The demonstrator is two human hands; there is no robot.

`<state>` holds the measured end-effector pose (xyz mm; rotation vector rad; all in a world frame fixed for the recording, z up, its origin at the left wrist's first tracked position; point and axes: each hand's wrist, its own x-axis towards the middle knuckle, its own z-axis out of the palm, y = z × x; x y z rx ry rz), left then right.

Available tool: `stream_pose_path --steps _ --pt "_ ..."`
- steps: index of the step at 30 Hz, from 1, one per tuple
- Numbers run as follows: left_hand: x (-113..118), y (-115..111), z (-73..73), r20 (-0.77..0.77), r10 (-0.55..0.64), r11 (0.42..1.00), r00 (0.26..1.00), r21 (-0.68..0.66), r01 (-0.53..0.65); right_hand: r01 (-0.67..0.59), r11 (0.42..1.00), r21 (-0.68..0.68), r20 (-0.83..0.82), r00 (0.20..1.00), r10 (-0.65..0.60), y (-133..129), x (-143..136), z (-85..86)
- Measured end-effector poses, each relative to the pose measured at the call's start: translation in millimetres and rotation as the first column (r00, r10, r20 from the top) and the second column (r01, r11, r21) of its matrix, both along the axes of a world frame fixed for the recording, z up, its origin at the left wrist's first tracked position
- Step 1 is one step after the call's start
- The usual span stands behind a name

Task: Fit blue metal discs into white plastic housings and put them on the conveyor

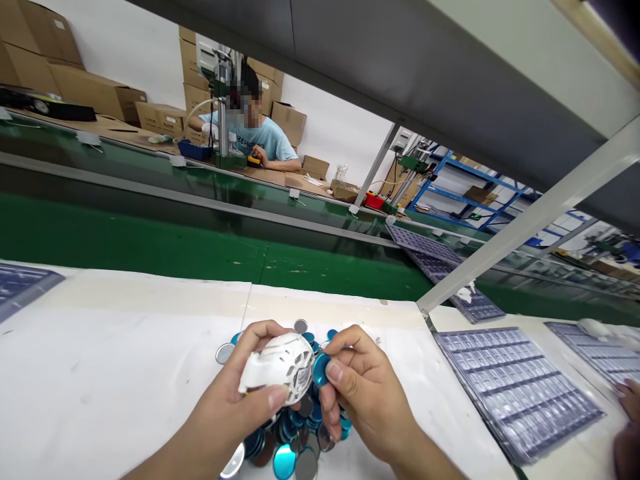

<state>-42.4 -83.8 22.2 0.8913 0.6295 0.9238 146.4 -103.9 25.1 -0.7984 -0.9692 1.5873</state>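
Note:
My left hand [250, 380] is closed round a white plastic housing [280, 367] whose slotted round face points right. Between thumb and fingers of my right hand [365, 387] is a blue disc [321, 369], held close beside that slotted face; whether the two touch I cannot tell. Under both hands a pile of loose round discs [284, 461], some shiny blue and some silver, lies on the white table covering. My hands hide part of the pile.
Clear plastic trays with many pockets [520, 387] lie to the right, another tray [23, 287] at the left edge. A slanted post [500, 233] rises right of me. Beyond the green conveyor [200, 247] a person [273, 140] sits at a press. Another person's hand [630, 400] shows far right.

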Motion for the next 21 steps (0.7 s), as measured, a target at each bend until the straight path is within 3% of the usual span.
stream_pose_path --steps 6,12,21 --pt "2.4 -6.7 2.3 0.011 -0.058 0.997 0.998 0.045 0.057 0.023 0.998 -0.06 -0.081 0.996 -0.028 -1.6 -7.5 -1.2" --pt "2.0 -11.9 10.6 -0.192 0.088 0.994 0.977 0.077 -0.074 0.016 0.994 -0.109 -0.065 0.998 -0.024 -3.8 -9.0 1.2" --pt "5.2 -14.8 16.0 -0.269 0.223 0.971 0.937 0.145 -0.19 0.014 0.995 -0.101 -0.027 0.999 -0.017 -4.1 -10.9 1.2"
